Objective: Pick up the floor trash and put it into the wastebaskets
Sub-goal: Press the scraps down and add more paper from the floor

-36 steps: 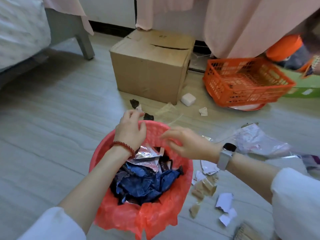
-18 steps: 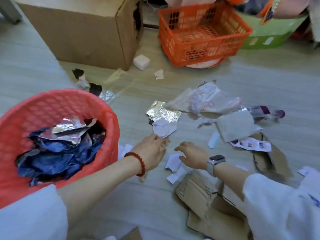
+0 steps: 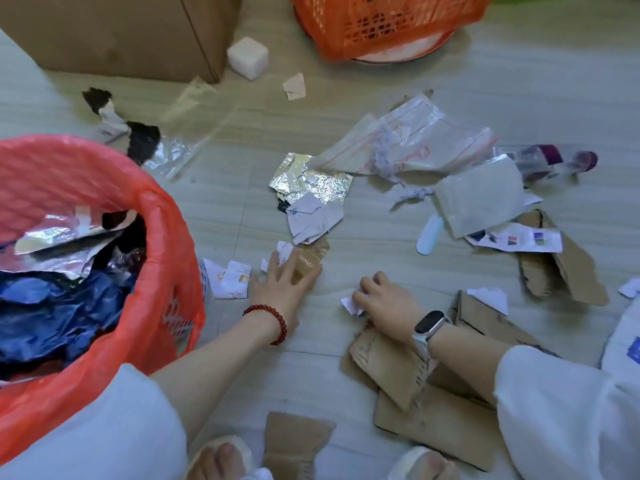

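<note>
Gathering step: left hand flat, fingers straight on brown tape scrap; right hand pinches white paper scrap. Next, judged: lift both into red wastebasket.

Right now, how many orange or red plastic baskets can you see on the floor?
2. The red wastebasket, lined with a bag and holding trash, stands at the left beside the left hand. The orange crate sits at the top edge, partly cut off. Others may lie out of view.
</note>
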Action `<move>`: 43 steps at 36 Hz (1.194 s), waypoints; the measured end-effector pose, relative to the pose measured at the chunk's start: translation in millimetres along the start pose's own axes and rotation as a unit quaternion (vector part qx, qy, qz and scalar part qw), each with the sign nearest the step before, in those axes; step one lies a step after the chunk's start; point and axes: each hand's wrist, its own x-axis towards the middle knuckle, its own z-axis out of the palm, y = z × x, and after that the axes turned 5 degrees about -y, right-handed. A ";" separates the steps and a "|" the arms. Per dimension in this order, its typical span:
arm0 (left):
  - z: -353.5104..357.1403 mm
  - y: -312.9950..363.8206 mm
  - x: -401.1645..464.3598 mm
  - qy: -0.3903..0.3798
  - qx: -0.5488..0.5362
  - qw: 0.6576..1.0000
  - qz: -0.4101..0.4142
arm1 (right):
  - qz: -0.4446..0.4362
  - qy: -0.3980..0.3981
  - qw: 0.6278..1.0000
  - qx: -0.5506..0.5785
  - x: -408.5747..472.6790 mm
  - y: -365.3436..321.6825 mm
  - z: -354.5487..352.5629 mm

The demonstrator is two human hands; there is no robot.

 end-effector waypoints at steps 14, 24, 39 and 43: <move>13.7 -11.5 29.7 0.102 -0.152 0.982 0.056 | 0.116 -0.025 0.991 0.057 9.5 -22.0 8.1; 22.3 -15.7 18.8 0.227 -0.223 0.948 0.005 | 0.068 0.051 0.994 0.074 10.9 -17.1 18.9; 52.1 -30.4 9.2 0.090 -0.203 0.972 -0.080 | 0.065 0.039 0.993 0.086 12.9 -16.4 15.2; 53.0 -16.3 2.6 0.022 -0.091 0.995 0.043 | 0.099 -0.014 0.984 0.148 17.9 -10.8 7.7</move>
